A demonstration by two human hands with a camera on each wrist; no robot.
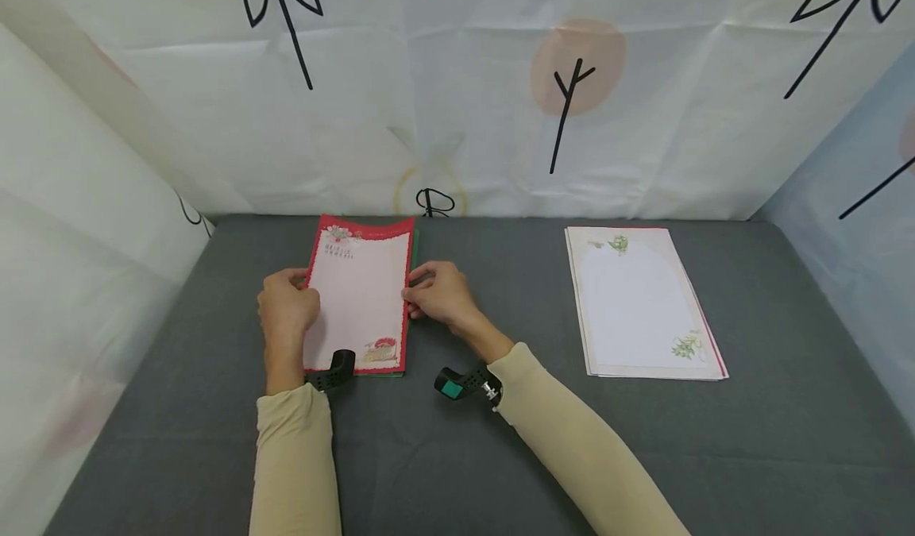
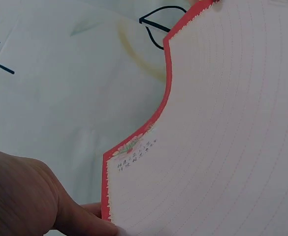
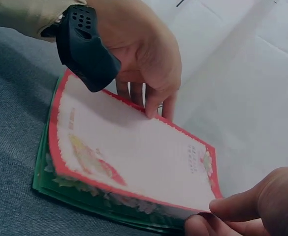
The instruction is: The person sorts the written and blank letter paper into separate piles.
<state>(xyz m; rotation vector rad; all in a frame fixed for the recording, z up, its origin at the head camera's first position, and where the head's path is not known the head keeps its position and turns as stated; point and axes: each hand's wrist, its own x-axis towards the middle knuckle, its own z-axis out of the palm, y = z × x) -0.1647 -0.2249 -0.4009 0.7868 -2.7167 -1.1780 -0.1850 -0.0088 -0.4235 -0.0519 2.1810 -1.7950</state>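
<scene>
A sheet of decorated letter paper [image 1: 357, 298] with a red border, printed with flowers and small writing, lies over green-edged sheets [image 3: 41, 169] on the left part of the table. My left hand [image 1: 287, 306] grips its left edge between thumb and fingers. On the opposite edge, my right hand [image 1: 442, 294] pinches the paper with thumb and fingertips. The sheet bows upward along its top edge in the left wrist view, where the left thumb [image 2: 92, 223] lies on the face of the paper. Green layers beneath show a gap under the red sheet in the right wrist view.
To the right lies a slightly fanned pile of pale sheets [image 1: 643, 306] printed with green leaves. A dark grey cloth [image 1: 500, 456] covers the table. White printed fabric [image 1: 472, 123] hangs behind it and at both sides. Black wrist bands [image 1: 457, 381] sit on both wrists.
</scene>
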